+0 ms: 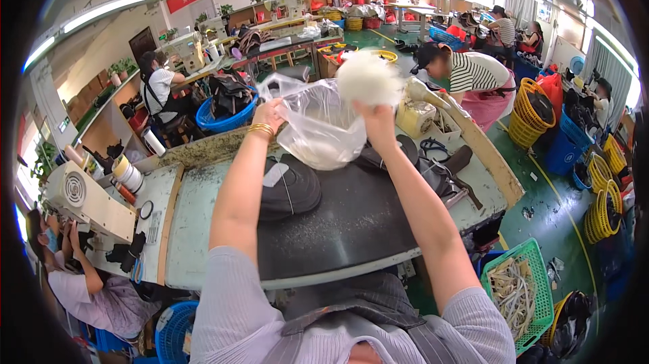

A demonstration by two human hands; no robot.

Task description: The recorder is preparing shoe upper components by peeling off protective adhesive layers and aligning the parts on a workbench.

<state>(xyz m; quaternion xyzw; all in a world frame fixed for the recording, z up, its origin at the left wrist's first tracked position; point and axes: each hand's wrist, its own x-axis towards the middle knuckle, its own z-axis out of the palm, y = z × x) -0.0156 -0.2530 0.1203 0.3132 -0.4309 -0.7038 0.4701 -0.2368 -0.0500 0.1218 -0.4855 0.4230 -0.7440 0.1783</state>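
At arm's length over the bench, my left hand [269, 115] pinches the rim of a clear plastic bag [321, 137]. Something pale lies in the bottom of the bag. My right hand [376, 122] is closed on a white fluffy ball [369, 79], held up at the bag's right side. The ball is blurred, and I cannot tell its material. Below the bag, a flat dark coil [292, 189] with a pale label lies on the black work surface [338, 229]. Another dark coil [370, 158] sits partly behind my right forearm.
Right of my forearm lie a hammer [470, 188] and black straps. A yellowish container [415, 118] stands at the bench's far side. A sewing machine [91, 198] and a seated person are at left. A striped-shirted person [476, 75] bends beyond the bench. A green basket [541, 296] holds scraps.
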